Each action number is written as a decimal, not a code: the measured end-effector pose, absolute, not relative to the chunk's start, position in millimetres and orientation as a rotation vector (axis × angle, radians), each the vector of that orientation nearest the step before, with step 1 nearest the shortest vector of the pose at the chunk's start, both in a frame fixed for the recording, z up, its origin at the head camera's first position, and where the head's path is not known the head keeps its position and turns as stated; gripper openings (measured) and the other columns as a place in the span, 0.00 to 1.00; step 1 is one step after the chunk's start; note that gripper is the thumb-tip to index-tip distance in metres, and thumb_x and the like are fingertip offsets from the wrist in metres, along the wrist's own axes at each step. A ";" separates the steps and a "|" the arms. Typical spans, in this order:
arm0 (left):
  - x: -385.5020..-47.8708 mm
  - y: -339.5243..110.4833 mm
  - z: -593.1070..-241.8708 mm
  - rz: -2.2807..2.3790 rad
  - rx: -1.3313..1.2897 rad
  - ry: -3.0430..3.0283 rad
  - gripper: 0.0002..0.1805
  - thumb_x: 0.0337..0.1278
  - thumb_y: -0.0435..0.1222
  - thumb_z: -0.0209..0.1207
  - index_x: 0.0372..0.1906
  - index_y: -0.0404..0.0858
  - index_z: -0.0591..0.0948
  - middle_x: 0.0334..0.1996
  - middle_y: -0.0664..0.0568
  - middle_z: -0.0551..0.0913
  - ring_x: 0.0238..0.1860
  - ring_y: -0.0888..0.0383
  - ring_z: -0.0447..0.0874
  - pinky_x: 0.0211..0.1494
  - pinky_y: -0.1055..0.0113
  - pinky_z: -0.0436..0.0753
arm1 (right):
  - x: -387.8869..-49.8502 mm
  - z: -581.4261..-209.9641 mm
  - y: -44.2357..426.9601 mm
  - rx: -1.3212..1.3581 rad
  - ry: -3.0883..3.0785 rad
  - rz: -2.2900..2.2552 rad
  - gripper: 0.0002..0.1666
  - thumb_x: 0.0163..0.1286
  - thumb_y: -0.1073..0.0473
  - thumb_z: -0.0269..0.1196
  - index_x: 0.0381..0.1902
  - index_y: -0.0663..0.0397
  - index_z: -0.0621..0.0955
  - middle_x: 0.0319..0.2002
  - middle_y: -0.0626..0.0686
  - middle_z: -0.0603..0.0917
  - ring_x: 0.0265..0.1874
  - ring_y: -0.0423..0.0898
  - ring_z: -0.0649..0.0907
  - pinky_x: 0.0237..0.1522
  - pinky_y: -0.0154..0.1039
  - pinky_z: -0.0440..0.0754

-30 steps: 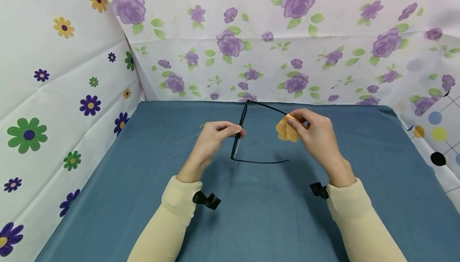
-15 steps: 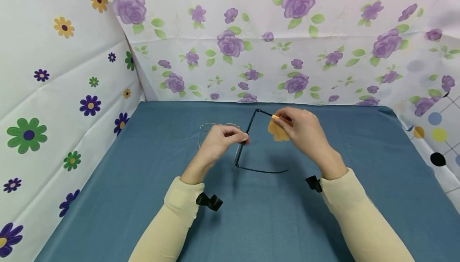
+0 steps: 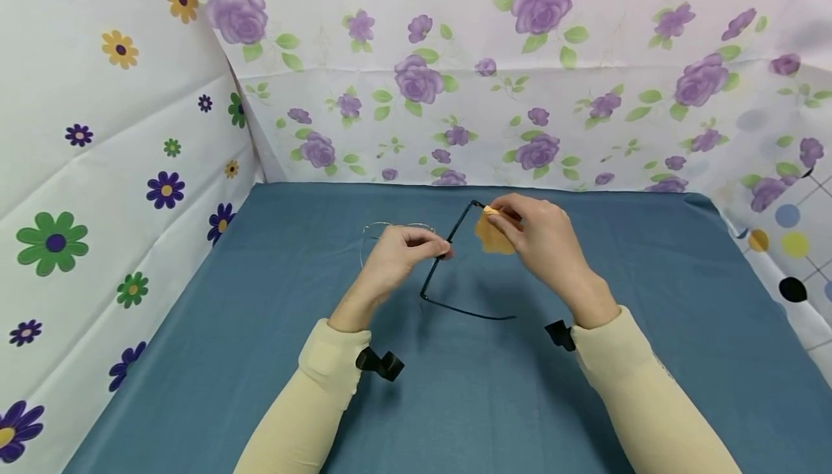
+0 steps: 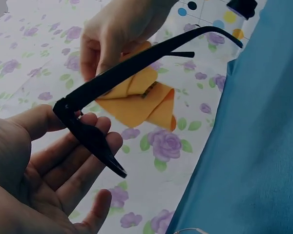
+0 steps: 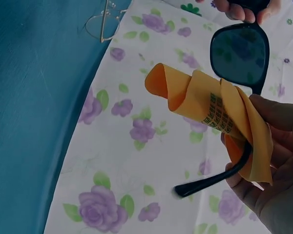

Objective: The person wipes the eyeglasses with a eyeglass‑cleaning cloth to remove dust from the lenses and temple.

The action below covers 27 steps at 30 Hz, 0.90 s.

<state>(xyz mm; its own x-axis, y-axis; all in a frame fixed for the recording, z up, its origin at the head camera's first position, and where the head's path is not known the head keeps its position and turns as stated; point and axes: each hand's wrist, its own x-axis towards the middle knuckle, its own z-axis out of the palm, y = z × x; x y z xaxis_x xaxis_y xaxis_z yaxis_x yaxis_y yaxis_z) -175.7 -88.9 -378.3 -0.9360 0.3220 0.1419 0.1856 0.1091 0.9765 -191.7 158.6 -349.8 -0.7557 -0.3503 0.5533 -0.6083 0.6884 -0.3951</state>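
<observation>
Black-framed sunglasses with dark lenses (image 5: 238, 56) are held up over the table, both temple arms unfolded towards the right. My left hand (image 3: 395, 257) pinches the front of their frame near the middle. A soft orange-yellow cloth (image 3: 495, 238) with small dark print is folded around the far temple arm, close to the hinge. Thumb and fingers of my right hand (image 3: 542, 235) pinch that arm through the cloth. From the right wrist, the curved black arm tip (image 5: 195, 187) shows beyond the cloth. The near temple arm (image 3: 468, 311) extends free.
A pair of thin wire-rimmed glasses (image 5: 103, 24) lies on the blue tablecloth (image 3: 292, 243), partly behind my left hand in the head view. Flower-patterned sheets (image 3: 390, 40) hang behind and to the left.
My right hand has slid the cloth leftward along the far temple arm towards the hinge. The sunglasses have tilted and shifted slightly; the wire-rimmed glasses now show more behind my left hand.
</observation>
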 end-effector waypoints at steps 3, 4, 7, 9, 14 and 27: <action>-176.1 -91.1 -376.9 2.051 0.457 2.197 0.12 0.73 0.34 0.63 0.45 0.28 0.89 0.41 0.47 0.90 0.51 0.49 0.86 0.67 0.54 0.78 | -190.1 -350.8 165.4 0.701 -2.446 0.818 0.09 0.73 0.59 0.69 0.47 0.57 0.87 0.37 0.55 0.89 0.32 0.51 0.85 0.35 0.50 0.84; -176.1 -92.0 -376.5 2.078 0.438 2.183 0.12 0.73 0.34 0.63 0.46 0.28 0.89 0.41 0.47 0.91 0.51 0.49 0.86 0.68 0.53 0.77 | -189.7 -351.2 167.8 0.683 -2.441 0.828 0.09 0.73 0.59 0.68 0.47 0.57 0.87 0.37 0.55 0.89 0.33 0.50 0.86 0.35 0.49 0.84; -175.7 -94.9 -375.7 2.142 0.395 2.147 0.12 0.73 0.35 0.63 0.47 0.28 0.89 0.41 0.48 0.91 0.53 0.48 0.85 0.72 0.52 0.72 | -188.6 -352.2 174.9 0.639 -2.428 0.878 0.09 0.73 0.60 0.68 0.47 0.58 0.87 0.37 0.55 0.89 0.32 0.49 0.86 0.34 0.47 0.82; -175.9 -96.0 -375.8 2.162 0.384 2.129 0.13 0.73 0.35 0.63 0.48 0.28 0.88 0.41 0.48 0.91 0.53 0.48 0.85 0.74 0.51 0.70 | -187.9 -352.7 179.1 0.620 -2.424 0.902 0.09 0.73 0.60 0.68 0.47 0.57 0.87 0.37 0.54 0.89 0.31 0.48 0.85 0.32 0.44 0.79; -176.8 -96.8 -376.4 2.161 0.365 2.112 0.13 0.73 0.35 0.63 0.49 0.28 0.88 0.40 0.50 0.91 0.53 0.48 0.85 0.77 0.49 0.65 | -186.8 -354.3 188.1 0.606 -2.414 0.936 0.10 0.73 0.59 0.68 0.47 0.57 0.88 0.37 0.54 0.89 0.31 0.46 0.84 0.29 0.37 0.74; -179.5 -101.0 -375.5 2.165 0.333 2.109 0.11 0.73 0.37 0.63 0.44 0.34 0.90 0.39 0.49 0.91 0.54 0.48 0.86 0.70 0.51 0.71 | -190.4 -359.8 200.3 0.653 -2.271 0.964 0.09 0.70 0.66 0.68 0.47 0.62 0.85 0.39 0.56 0.86 0.33 0.46 0.81 0.33 0.28 0.72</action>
